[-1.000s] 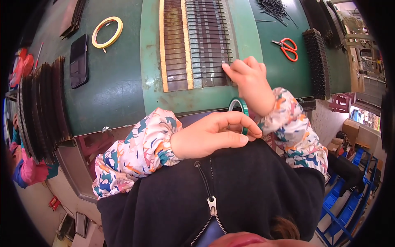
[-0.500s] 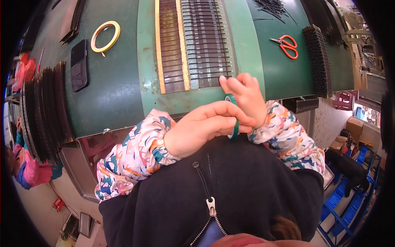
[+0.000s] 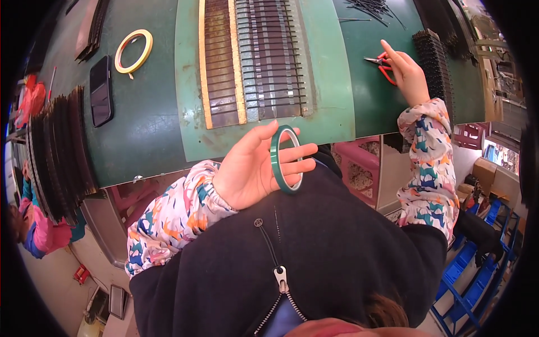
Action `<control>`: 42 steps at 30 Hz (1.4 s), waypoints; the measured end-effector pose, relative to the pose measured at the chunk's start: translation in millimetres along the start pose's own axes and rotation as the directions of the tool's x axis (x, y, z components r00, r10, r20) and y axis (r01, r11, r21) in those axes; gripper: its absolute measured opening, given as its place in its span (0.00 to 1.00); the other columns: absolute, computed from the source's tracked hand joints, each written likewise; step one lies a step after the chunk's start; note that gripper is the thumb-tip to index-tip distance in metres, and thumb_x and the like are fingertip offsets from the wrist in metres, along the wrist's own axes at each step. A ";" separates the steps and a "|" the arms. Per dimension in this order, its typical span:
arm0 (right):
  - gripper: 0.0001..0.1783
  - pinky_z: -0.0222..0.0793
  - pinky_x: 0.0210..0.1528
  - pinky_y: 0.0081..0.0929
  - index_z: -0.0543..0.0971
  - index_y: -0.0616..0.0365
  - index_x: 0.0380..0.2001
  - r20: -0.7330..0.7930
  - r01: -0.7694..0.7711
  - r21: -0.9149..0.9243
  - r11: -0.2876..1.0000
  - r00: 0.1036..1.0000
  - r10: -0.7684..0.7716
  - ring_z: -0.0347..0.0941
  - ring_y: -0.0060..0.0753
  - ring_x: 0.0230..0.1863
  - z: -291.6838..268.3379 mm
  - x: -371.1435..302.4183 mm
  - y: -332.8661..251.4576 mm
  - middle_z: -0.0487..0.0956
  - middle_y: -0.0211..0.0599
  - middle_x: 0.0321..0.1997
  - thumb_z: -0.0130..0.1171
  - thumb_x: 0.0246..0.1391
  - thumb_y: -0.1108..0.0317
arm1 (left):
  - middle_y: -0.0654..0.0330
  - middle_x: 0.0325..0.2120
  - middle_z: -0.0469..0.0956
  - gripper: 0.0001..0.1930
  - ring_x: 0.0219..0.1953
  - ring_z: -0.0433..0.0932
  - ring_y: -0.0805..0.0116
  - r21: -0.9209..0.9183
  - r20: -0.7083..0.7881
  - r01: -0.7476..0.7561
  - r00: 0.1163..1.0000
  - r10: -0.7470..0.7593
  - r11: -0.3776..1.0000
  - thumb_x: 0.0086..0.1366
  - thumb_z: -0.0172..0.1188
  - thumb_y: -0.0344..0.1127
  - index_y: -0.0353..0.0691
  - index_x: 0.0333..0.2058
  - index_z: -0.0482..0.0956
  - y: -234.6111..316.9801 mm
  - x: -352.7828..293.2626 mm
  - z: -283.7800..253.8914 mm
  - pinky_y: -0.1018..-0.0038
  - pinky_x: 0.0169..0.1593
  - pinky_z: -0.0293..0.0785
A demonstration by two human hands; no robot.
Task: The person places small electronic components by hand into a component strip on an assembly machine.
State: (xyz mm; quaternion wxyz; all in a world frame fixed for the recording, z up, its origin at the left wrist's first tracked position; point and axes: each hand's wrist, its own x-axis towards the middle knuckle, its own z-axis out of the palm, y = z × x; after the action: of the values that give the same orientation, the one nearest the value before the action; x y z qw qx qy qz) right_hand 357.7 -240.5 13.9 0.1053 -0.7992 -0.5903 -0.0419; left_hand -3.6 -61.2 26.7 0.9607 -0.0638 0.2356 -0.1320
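Observation:
My left hand (image 3: 247,163) is held palm up over my lap, at the table's front edge. A roll of green tape (image 3: 275,163) hangs round its fingers, which pass through the ring. My right hand (image 3: 411,78) is over the right side of the table, index finger stretched out, at a pair of small scissors with red handles (image 3: 386,74). Part of the handles is hidden behind that hand, and I see no closed grip on them. Ahead of my left hand lies a row of thin black strips (image 3: 275,67), side by side across clear bands, beside a brown panel with pale yellow edges (image 3: 220,73).
A light green board (image 3: 328,84) lies under the strips. To the left are a phone (image 3: 101,92) and a roll of yellow tape (image 3: 147,53). Stacks of dark strips stand at the left (image 3: 59,151) and right (image 3: 435,62). Loose black strips (image 3: 370,10) lie farther back.
My right hand has moved away from the left hand, out to the scissors on the right. My left hand has turned palm up, with the green tape still round its fingers.

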 end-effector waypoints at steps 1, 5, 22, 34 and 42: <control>0.24 0.71 0.50 0.29 0.75 0.52 0.55 0.008 0.021 0.003 1.000 1.000 -0.021 0.75 0.42 0.49 -0.8 -0.1 5.1 0.76 0.43 0.51 0.55 0.53 0.78 | 0.44 0.53 0.71 0.19 0.49 0.77 0.52 0.003 0.005 -0.004 1.000 0.004 1.000 0.68 0.50 0.49 0.43 0.49 0.69 0.2 0.5 0.5 0.62 0.46 0.77; 0.23 0.72 0.47 0.30 0.76 0.55 0.53 -0.016 -0.041 -0.040 0.998 0.999 0.040 0.75 0.43 0.48 4.6 -14.2 4.6 0.77 0.44 0.48 0.58 0.52 0.76 | 0.44 0.53 0.70 0.19 0.48 0.77 0.52 0.006 0.007 -0.017 1.000 0.017 1.000 0.67 0.49 0.49 0.43 0.50 0.68 0.6 -0.4 3.8 0.62 0.44 0.77; 0.24 0.69 0.38 0.35 0.79 0.57 0.45 0.019 0.591 0.391 0.705 0.761 -0.649 0.72 0.38 0.36 7.8 22.9 -126.3 0.72 0.35 0.39 0.64 0.39 0.73 | 0.46 0.55 0.69 0.23 0.46 0.79 0.51 0.034 0.003 0.001 1.000 -0.001 0.999 0.67 0.47 0.48 0.45 0.56 0.64 -1.8 1.8 -3.1 0.61 0.44 0.78; 0.18 0.70 0.48 0.26 0.75 0.61 0.53 -0.043 0.116 0.266 0.957 0.993 -0.109 0.71 0.38 0.49 -11.3 86.6 -88.8 0.71 0.43 0.53 0.52 0.60 0.74 | 0.41 0.54 0.69 0.25 0.23 0.81 0.56 0.181 -0.012 -0.631 0.766 0.643 0.754 0.71 0.40 0.50 0.37 0.56 0.65 28.2 -182.1 -36.2 0.72 0.24 0.80; 0.21 0.66 0.53 0.35 0.72 0.60 0.56 -0.050 0.338 0.111 0.935 0.941 -0.334 0.71 0.47 0.50 85.9 233.2 -113.6 0.71 0.45 0.54 0.43 0.66 0.61 | 0.55 0.31 0.81 0.16 0.12 0.72 0.75 0.747 -0.588 -0.405 -0.030 0.808 0.528 0.65 0.58 0.43 0.36 0.43 0.74 30.2 -229.5 -107.8 0.83 0.13 0.63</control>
State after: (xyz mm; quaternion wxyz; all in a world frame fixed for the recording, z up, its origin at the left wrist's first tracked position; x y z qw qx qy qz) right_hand 314.4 28.1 -11.7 0.1526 -0.6783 -0.7179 -0.0366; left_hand -243.4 26.3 26.2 0.5857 0.3106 0.6996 0.2665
